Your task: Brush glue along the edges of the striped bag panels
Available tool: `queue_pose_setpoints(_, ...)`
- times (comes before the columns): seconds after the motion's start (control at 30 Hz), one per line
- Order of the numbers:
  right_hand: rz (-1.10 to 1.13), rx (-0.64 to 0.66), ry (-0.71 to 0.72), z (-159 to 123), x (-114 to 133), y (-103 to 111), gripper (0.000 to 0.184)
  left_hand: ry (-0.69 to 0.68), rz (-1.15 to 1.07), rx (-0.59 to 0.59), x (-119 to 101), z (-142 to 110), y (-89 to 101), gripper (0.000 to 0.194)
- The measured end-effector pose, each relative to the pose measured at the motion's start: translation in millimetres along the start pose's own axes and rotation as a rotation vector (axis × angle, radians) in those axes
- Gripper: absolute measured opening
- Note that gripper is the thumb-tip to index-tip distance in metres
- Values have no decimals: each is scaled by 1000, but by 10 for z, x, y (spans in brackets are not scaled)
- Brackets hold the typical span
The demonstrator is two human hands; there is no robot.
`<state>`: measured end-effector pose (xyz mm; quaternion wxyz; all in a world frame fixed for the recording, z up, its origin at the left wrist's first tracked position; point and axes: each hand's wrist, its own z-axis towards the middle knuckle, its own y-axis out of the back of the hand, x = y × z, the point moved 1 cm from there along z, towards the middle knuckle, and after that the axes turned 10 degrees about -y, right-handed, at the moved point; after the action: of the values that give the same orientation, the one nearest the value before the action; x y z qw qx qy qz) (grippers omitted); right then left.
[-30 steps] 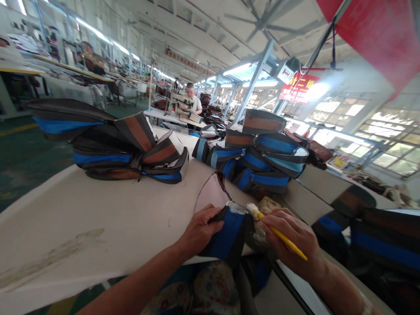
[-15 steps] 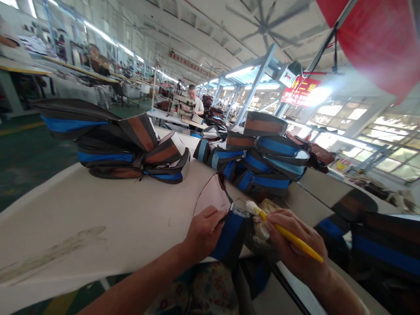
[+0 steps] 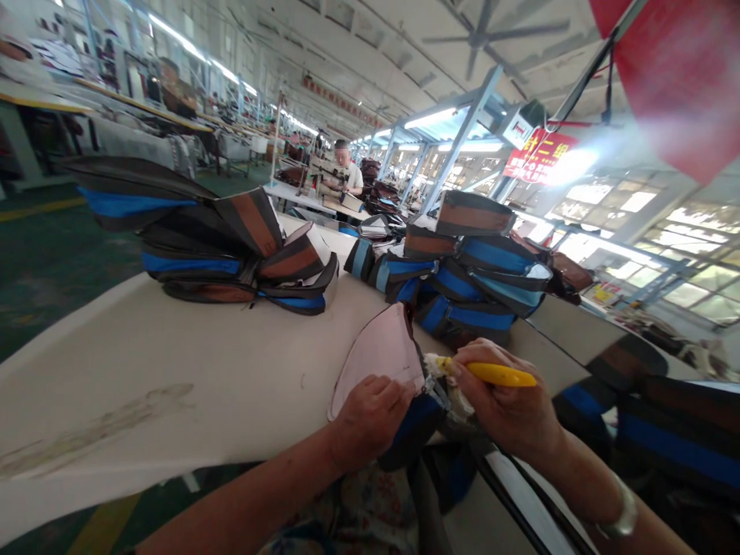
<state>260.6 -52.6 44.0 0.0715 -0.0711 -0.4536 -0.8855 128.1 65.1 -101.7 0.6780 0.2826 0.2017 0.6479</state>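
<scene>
My left hand (image 3: 370, 420) is closed on the near edge of a sewn bag piece with a pale pink lining panel (image 3: 378, 354) and a blue and dark grey side (image 3: 413, 432). In my right hand (image 3: 506, 393) is a yellow-handled brush (image 3: 497, 375), gripped near its bristle end. The whitish bristles (image 3: 432, 364) are at the right edge of the piece, by its seam; whether they touch it I cannot tell. Behind the brush a crusted, whitish container (image 3: 461, 405) is partly hidden by my right hand.
Stacked blue, brown and dark grey bag pieces lie at the left (image 3: 190, 262) and behind the work (image 3: 474, 277). More pieces (image 3: 676, 424) lie at the right. The pale table (image 3: 231, 370) has a dried stain. A person (image 3: 350, 173) sits at a sewing machine farther back.
The brush has moved left from near the container to the edge of the piece, its handle now more level. The pink panel has turned more toward me, and the view has shifted slightly.
</scene>
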Motion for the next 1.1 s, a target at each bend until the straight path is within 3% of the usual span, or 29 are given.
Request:
queue_pose_setpoints(0.1,-18,106,21,29,-21,-72,9,-2,-6,8,-16,-3,-6,26)
queue_pose_setpoints(0.23,-46,34,-71,52,-98,-125,9,-4,-2,4,-27,-9,-13,23)
queue_pose_setpoints(0.37,-18,166,-63,48,-172,-175,12,-13,5,20,-49,-14,-19,22)
queue_pose_setpoints(0.53,-4,146,-201,19,-277,-181,15,-34,-8,40,-108,-4,6,19)
queue_pose_setpoints(0.67,2,231,-193,12,-384,-265,17,-55,-23,70,-144,-16,17,17)
queue_pose_setpoints(0.87,-42,161,-243,90,-646,-465,18,-75,-50,128,-156,-91,23,21)
queue_pose_setpoints(1.1,22,265,-224,75,-445,-369,21,-92,-41,114,-144,-146,39,19)
